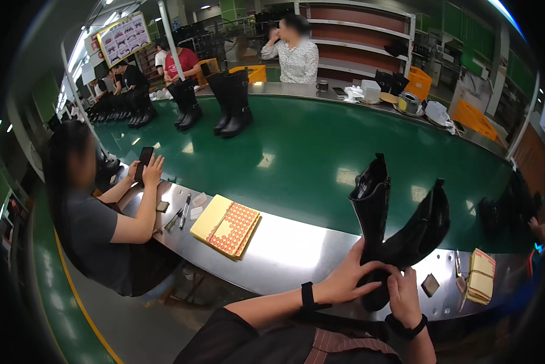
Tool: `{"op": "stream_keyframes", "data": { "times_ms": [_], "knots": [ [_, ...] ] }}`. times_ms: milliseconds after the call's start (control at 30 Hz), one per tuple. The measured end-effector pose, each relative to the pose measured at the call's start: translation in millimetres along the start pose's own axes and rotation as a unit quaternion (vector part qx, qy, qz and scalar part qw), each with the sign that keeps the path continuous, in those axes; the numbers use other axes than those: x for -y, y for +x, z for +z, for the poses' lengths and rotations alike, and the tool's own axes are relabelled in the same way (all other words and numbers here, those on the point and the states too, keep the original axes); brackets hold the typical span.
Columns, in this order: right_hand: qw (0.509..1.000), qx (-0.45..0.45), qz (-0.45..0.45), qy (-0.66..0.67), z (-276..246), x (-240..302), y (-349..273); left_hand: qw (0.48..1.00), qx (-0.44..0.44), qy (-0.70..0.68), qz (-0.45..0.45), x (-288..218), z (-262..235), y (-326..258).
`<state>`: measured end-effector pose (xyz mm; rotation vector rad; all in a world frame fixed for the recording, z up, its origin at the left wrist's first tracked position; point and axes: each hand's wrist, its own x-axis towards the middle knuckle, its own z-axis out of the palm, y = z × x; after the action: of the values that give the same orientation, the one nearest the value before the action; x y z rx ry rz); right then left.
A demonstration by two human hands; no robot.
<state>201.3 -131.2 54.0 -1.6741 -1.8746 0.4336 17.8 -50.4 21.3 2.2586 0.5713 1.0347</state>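
Observation:
A pair of tall black boots stands before me at the metal edge of the bench. One boot (372, 209) rises nearly upright, and the other boot (423, 227) leans to the right; both have open tops with a pull tab. My left hand (350, 280) grips the boots low down, its thumb and forefinger bent around the black foot part. Close beside it, my right hand (403, 296) has its fingers bent against the same part. Between the hands a dark toe points toward me. Which boot each hand holds is hard to tell where they overlap.
Left of me lies a yellow stack of sticker sheets (227, 225), with pens (186, 209) beyond it. At right are a small dark pad (430, 285) and another yellow stack (481, 276). A seated person holds a phone (144, 164). More black boots (230, 103) stand across the green belt (297, 145).

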Motion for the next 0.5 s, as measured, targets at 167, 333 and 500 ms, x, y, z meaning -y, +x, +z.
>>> {"op": "stream_keyframes", "data": {
  "times_ms": [167, 333, 500],
  "knots": [
    [0.973, 0.013, 0.086, 0.215, -1.7, -26.2, -17.8, 0.998, 0.022, 0.044, -0.045, -3.5, 3.4, 11.8],
    [0.934, 0.060, -0.004, 0.353, 11.0, -37.5, -31.1, 0.990, -0.041, 0.077, -0.111, -10.2, 8.8, 34.3],
    [0.931, 0.066, -0.021, 0.359, 17.3, -28.9, -25.4, 0.986, -0.049, -0.008, -0.162, 16.9, -2.3, 40.3]
  ]
}}
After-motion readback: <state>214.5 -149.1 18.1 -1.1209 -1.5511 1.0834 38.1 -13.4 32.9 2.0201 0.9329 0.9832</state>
